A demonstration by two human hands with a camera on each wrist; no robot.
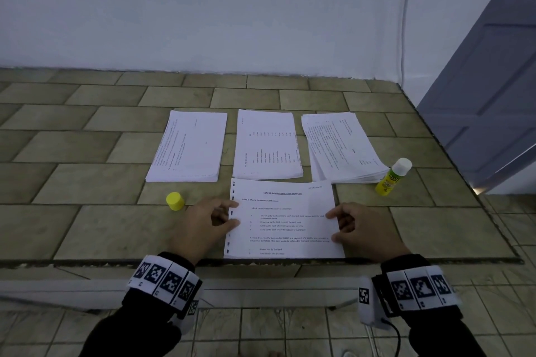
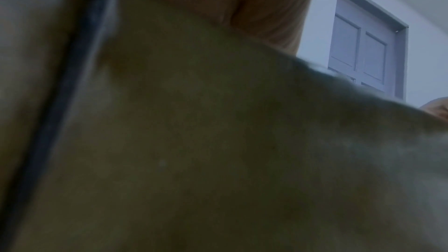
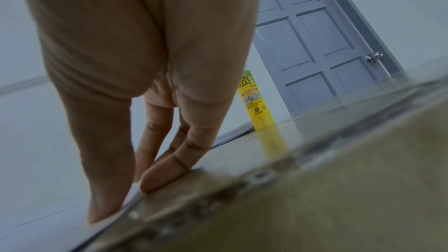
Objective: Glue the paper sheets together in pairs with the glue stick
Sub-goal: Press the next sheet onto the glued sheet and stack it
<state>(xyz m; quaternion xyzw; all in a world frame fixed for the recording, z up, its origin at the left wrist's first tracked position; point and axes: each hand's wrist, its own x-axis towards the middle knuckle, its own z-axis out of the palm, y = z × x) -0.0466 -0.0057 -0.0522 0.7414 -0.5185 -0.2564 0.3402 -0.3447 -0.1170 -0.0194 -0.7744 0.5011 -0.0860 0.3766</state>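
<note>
Pressing printed sheet flat on tiled table near front edge, we keep left hand at its punched left margin, right hand at its right margin. Fingers of both hands loosely bent, tips on paper, gripping nothing. Glue stick stands uncapped to right, touching rightmost of three paper stacks. Yellow cap sits just left of our left hand. Grey door behind.

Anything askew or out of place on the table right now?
Yes. The glue stick stands uncapped by the right pile, white tip exposed, while its yellow cap sits across the table near the left hand. That right pile is fanned unevenly; the other two are squared.
</note>
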